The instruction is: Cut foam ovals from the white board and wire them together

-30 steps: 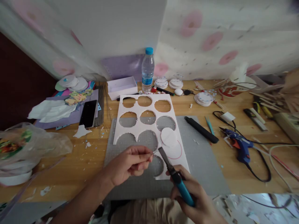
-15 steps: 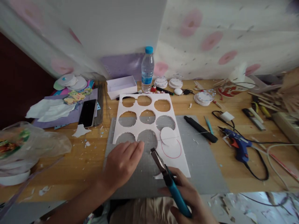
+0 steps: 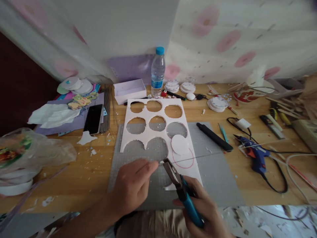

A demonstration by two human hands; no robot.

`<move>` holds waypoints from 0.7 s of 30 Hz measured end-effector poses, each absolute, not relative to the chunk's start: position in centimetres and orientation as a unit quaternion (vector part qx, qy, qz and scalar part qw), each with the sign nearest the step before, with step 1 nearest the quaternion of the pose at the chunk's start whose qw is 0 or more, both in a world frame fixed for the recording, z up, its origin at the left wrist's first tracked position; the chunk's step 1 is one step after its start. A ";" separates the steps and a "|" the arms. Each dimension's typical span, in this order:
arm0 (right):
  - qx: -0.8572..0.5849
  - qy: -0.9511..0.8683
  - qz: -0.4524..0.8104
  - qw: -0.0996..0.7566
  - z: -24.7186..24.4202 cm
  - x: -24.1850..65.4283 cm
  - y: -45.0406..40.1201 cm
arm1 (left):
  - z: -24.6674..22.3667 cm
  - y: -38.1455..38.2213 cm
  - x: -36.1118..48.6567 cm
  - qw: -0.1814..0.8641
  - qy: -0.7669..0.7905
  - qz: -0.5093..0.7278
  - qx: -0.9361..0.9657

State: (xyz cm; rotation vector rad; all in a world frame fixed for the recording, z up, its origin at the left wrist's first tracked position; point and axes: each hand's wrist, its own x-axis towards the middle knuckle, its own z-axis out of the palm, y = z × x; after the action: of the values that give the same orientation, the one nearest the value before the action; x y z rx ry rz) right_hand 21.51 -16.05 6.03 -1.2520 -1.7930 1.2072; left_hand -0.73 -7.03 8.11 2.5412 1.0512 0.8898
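My right hand (image 3: 201,201) is closed around a pair of pliers (image 3: 184,193) with teal handles, jaws pointing up and left. A thin wire (image 3: 208,155) runs from my left fingertips past the pliers' jaws and out to the right. My left hand (image 3: 135,183) pinches the wire's left end just beside the jaw tips. Whether the jaws grip the wire I cannot tell. Beneath lies a white foam sheet (image 3: 146,134) with several round holes and a red drawn circle. A white disc (image 3: 179,144) rests on the sheet, partly over that circle.
A grey cutting mat (image 3: 218,178) lies under the sheet. To the right are a black tool (image 3: 214,137) and a blue glue gun (image 3: 255,155) with its cord. A water bottle (image 3: 158,71) and a white box (image 3: 130,91) stand behind; a phone (image 3: 93,119) lies left.
My left hand has moved slightly down and right, bringing the wire's end to the pliers' jaws. The wire now sits lower, crossing near the jaw tips. The view has shifted slightly.
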 end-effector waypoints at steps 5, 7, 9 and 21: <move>-0.490 -0.679 0.453 0.306 6.0 21.9 -16.1 | 8.4 -6.8 -0.6 0.154 0.359 0.305 0.869; -0.489 -0.681 0.448 0.311 5.8 22.1 -16.1 | 8.5 -6.8 -0.6 0.150 0.352 0.312 0.870; -0.489 -0.679 0.443 0.321 5.5 22.2 -16.1 | 8.4 -6.8 -0.6 0.148 0.339 0.327 0.870; -0.470 -0.693 0.425 0.344 4.1 23.0 -15.9 | 9.9 -6.6 0.6 0.635 0.436 0.273 0.577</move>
State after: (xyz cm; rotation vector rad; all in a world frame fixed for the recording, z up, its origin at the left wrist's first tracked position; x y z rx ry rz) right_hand 22.98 -15.94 4.13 -1.2199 -1.8004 1.1050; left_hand 0.62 -6.61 9.86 1.3181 0.9962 0.6250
